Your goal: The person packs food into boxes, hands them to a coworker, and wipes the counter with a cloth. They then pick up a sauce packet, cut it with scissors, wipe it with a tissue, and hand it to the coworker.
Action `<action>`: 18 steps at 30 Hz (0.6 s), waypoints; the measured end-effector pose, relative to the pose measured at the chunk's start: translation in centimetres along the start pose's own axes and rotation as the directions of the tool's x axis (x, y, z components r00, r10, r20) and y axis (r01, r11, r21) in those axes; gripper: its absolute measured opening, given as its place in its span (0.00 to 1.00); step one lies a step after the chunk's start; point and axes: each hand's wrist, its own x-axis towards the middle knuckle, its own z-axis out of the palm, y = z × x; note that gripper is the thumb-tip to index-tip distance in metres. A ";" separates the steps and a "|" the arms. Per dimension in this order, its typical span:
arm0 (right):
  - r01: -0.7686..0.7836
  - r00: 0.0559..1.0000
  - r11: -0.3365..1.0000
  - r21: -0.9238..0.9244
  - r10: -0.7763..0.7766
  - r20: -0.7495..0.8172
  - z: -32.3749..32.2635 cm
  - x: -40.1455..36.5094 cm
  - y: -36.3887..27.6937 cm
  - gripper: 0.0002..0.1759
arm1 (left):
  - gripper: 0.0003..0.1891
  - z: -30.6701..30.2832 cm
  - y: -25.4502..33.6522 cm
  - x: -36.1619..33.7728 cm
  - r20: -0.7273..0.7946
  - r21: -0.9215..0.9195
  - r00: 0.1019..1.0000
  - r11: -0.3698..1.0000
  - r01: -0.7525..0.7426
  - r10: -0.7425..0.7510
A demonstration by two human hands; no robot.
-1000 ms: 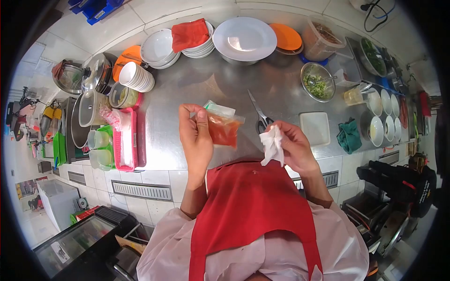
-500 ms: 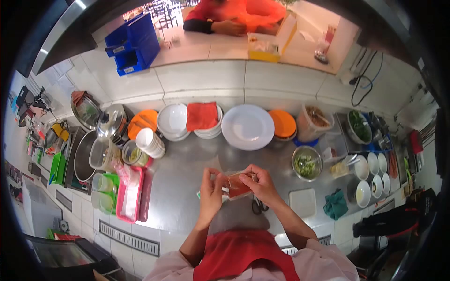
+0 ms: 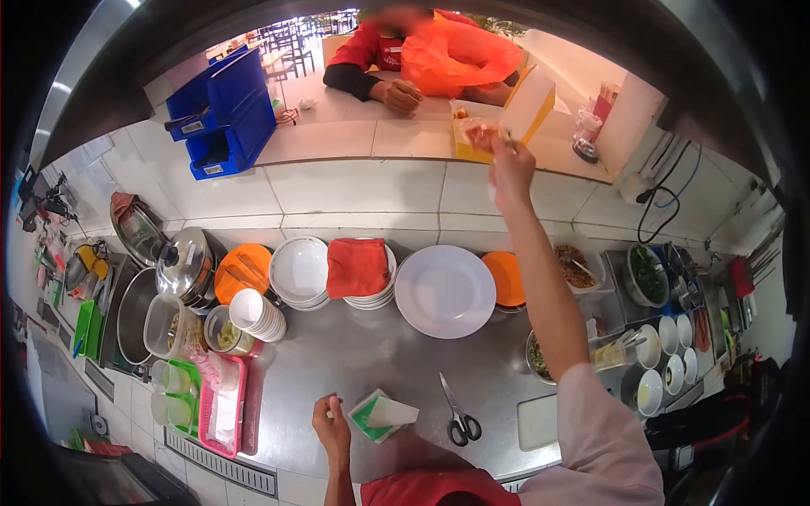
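My right hand [image 3: 512, 173] reaches far forward, its fingers closed on a small clear packet with reddish contents [image 3: 484, 135], above the yellow box [image 3: 530, 105] on the ledge. Near the counter's front edge, my left hand [image 3: 332, 422] has curled fingers; whether it holds anything is not clear. Just right of it lie green and white paper packets [image 3: 384, 415]. Black-handled scissors [image 3: 460, 413] rest on the steel counter [image 3: 337, 363], blades pointing forward.
Across the ledge [image 3: 337, 139] a person in red leans on their arms. Blue bins [image 3: 224, 114] stand left. Along the counter's back are a large white plate [image 3: 445, 291], stacked bowls, a red cloth [image 3: 357, 267] and a lidded pot [image 3: 183, 260]. A pink basket [image 3: 226, 405] sits left.
My hands, together on the packet before, have parted. The right one has carried the packet forward over the ledge; the left has moved down and left. The scissors and paper packets are now uncovered.
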 end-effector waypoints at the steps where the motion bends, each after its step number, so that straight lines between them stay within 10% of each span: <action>1: 0.019 1.000 0.999 -0.033 -0.020 -0.021 0.9 2.5 0.7 0.12 | 0.13 0.0 -2.0 -0.4 0.003 0.099 1.000 0.995 -0.025 0.025; 3: 0.117 0.979 0.937 -0.328 -0.165 -0.121 1.6 9.2 4.9 0.12 | 0.18 0.0 -3.9 -1.3 0.047 0.183 0.998 0.983 0.033 -0.042; 9: 0.016 1.000 0.972 -0.235 -0.017 -0.002 0.4 8.8 2.4 0.07 | 0.30 0.6 -4.7 -3.9 0.220 0.052 0.875 0.900 0.432 -0.432; 14: -0.068 0.975 0.979 -0.190 0.106 0.196 -6.6 -4.7 -2.2 0.25 | 0.45 1.3 -8.7 -4.1 0.232 0.106 0.957 0.982 0.155 -0.176; 17: -0.175 0.934 0.836 -0.519 0.308 0.180 -14.7 -15.4 -0.3 0.33 | 0.54 0.9 -3.3 -3.8 0.315 0.077 0.880 0.934 0.349 -0.355; 18: -0.121 0.947 0.721 -0.682 0.289 0.137 -17.0 -18.7 1.6 0.35 | 0.57 0.9 -3.2 -3.8 0.319 0.133 0.936 0.985 0.113 -0.150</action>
